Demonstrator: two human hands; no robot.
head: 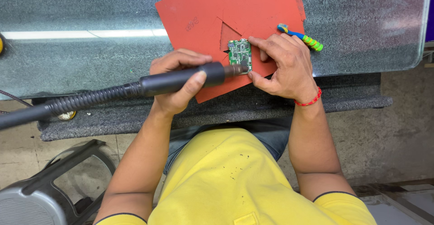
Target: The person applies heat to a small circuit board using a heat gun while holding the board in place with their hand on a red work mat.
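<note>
A small green circuit board [240, 52] lies flat on a red mat [212, 12], near the mat's front edge and just below a triangular cut in the mat's surface. The mat rests on a glass-topped table [90, 8], with a second red sheet partly showing beneath it at the far edge.

The right hand [285, 66] steadies the board: its fingers [262, 42] curl over the board's right side, the forefinger touching the upper right corner and the thumb pressed against the lower right corner, so the board is pinched lightly between them. A red thread band [309, 100] circles that wrist.

The left hand [178, 78] is wrapped tight around the dark handle of a hot-air tool [181, 81], thumb over the top of the barrel. The tool lies nearly level, its metal nozzle [238, 69] pointing right and sitting at the board's lower edge; whether the tip touches the board cannot be told. A ribbed black hose [81, 100] runs from the rear of the handle out to the left edge of the view.

Just beyond the right hand, a toothbrush [300, 37] with a blue and green handle lies on the glass, touching the mat's right edge. The table's front lip is covered with a grey carpet-like strip [352, 99]. Below it are the person's yellow shirt [235, 180], and at the lower left a grey plastic stool [40, 193] stands on the floor.
</note>
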